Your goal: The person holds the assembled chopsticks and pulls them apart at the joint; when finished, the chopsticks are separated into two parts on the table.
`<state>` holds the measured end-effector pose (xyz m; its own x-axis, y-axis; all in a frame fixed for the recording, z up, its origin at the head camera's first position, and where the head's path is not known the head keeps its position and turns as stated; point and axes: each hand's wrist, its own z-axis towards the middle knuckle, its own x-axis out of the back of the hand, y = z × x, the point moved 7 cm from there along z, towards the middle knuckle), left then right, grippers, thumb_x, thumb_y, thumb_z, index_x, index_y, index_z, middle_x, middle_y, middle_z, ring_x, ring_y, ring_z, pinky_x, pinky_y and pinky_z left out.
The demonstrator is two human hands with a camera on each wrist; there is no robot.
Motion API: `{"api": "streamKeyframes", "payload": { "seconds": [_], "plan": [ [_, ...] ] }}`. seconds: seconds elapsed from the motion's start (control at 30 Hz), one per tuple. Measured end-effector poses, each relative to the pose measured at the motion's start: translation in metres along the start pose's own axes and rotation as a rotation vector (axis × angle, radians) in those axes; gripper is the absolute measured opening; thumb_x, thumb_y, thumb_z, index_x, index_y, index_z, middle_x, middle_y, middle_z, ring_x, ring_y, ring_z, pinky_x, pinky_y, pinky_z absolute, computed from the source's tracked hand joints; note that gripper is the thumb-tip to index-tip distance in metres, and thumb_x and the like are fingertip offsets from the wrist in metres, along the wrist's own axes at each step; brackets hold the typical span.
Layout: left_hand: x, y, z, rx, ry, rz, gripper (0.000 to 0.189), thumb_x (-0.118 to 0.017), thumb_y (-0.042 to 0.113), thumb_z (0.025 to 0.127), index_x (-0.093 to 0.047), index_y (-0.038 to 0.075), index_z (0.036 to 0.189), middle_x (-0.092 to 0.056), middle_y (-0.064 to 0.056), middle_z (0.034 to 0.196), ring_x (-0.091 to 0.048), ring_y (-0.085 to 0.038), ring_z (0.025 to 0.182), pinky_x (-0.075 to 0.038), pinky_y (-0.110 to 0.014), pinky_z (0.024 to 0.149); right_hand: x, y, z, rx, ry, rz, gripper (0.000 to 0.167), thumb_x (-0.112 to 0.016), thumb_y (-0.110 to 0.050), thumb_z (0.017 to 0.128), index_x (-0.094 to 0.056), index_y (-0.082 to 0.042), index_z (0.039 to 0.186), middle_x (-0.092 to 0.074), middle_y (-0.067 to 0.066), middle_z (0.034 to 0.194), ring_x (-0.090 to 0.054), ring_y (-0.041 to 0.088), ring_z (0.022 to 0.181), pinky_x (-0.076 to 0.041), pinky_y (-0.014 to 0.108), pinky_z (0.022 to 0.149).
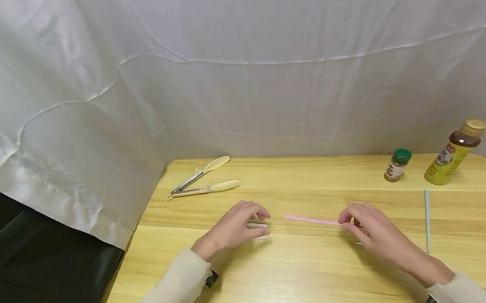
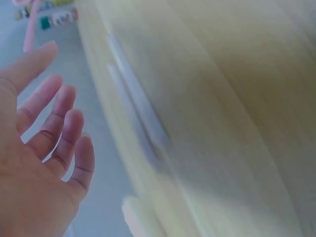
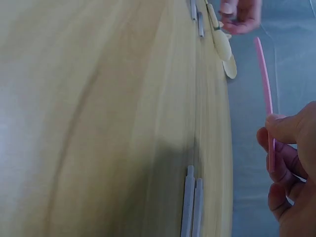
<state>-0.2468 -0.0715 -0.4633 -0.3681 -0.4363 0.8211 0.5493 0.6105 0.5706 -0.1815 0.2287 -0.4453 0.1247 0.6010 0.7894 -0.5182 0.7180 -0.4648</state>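
Observation:
A thin pink stick (image 1: 311, 219) is pinched near one end by my right hand (image 1: 374, 231). In the right wrist view the pink stick (image 3: 265, 79) rises from between thumb and fingers, held above the table. My left hand (image 1: 241, 224) hovers left of the stick's free end, fingers loosely spread and holding nothing. Two pale sticks (image 1: 257, 224) lie side by side on the table below the left hand, partly hidden by it in the head view. Two more grey-white sticks (image 3: 188, 205) with narrower tips lie beneath the right hand, mostly covered in the head view.
Spread-open tongs (image 1: 202, 189) with cream tips lie at the back left of the wooden table (image 1: 260, 286). A green-lidded spice jar (image 1: 397, 166) and a yellow-labelled bottle (image 1: 450, 158) stand at the back right. A pale blue-green stick (image 1: 428, 221) lies right of the right hand.

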Motion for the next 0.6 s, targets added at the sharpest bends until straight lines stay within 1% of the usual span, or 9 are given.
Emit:
{"api": "streamKeyframes", "payload": {
  "seconds": [0.07,0.17,0.27,0.3,0.4,0.5,0.6],
  "plan": [
    [-0.002,0.012,0.0,-0.025,-0.002,-0.013,0.04,-0.079,0.04,0.102,-0.072,0.018,0.134,-0.075,0.002,0.127,-0.062,-0.015,0.12,-0.051,-0.039,0.106,0.001,-0.006,-0.005,0.047,0.018,-0.021,0.021,-0.082,-0.004,0.095,-0.07,-0.021,0.101,-0.067,-0.016,0.093,-0.049,-0.002,0.085,-0.047,0.024,0.071],
    [-0.007,0.032,-0.001,-0.065,-0.007,-0.021,0.043,-0.078,0.044,0.102,-0.071,0.02,0.136,-0.074,0.004,0.127,-0.062,-0.012,0.118,-0.052,-0.034,0.103,0.003,-0.017,-0.01,0.12,0.049,-0.047,0.016,-0.08,-0.009,0.097,-0.07,-0.021,0.102,-0.069,-0.017,0.096,-0.052,-0.001,0.086,-0.049,0.024,0.073],
    [-0.011,0.051,0.0,-0.101,-0.01,-0.011,0.041,-0.077,0.045,0.103,-0.07,0.022,0.137,-0.072,0.009,0.123,-0.062,-0.007,0.113,-0.052,-0.027,0.097,0.004,-0.028,-0.014,0.182,0.077,-0.067,0.017,-0.08,-0.011,0.097,-0.069,-0.022,0.103,-0.069,-0.018,0.098,-0.056,0.002,0.087,-0.05,0.025,0.077],
    [-0.013,0.057,0.0,-0.113,-0.01,-0.008,0.041,-0.077,0.044,0.103,-0.07,0.022,0.137,-0.071,0.01,0.121,-0.062,-0.005,0.11,-0.052,-0.024,0.095,0.004,-0.032,-0.015,0.196,0.083,-0.069,0.02,-0.082,-0.009,0.095,-0.069,-0.023,0.103,-0.069,-0.018,0.099,-0.057,0.003,0.087,-0.049,0.025,0.078],
    [-0.018,0.07,0.001,-0.145,-0.008,-0.003,0.036,-0.076,0.041,0.104,-0.071,0.022,0.134,-0.07,0.011,0.115,-0.062,-0.003,0.102,-0.051,-0.018,0.088,0.005,-0.041,-0.016,0.213,0.097,-0.077,0.028,-0.084,-0.007,0.091,-0.069,-0.026,0.103,-0.068,-0.021,0.099,-0.058,0.003,0.089,-0.048,0.026,0.082],
    [-0.024,0.079,0.003,-0.168,0.006,-0.011,0.028,-0.073,0.038,0.106,-0.072,0.021,0.129,-0.07,0.011,0.11,-0.062,-0.002,0.091,-0.049,-0.013,0.079,0.006,-0.047,-0.017,0.206,0.103,-0.072,0.029,-0.085,-0.009,0.089,-0.069,-0.028,0.104,-0.068,-0.023,0.1,-0.058,0.001,0.09,-0.047,0.025,0.085],
    [-0.027,0.085,0.003,-0.181,0.038,-0.019,0.021,-0.07,0.035,0.109,-0.074,0.021,0.123,-0.07,0.012,0.105,-0.055,0.0,0.079,-0.044,-0.011,0.071,0.007,-0.05,-0.017,0.193,0.106,-0.054,0.025,-0.083,-0.012,0.093,-0.069,-0.028,0.105,-0.068,-0.023,0.102,-0.058,0.002,0.091,-0.049,0.024,0.085]
  ]
}}
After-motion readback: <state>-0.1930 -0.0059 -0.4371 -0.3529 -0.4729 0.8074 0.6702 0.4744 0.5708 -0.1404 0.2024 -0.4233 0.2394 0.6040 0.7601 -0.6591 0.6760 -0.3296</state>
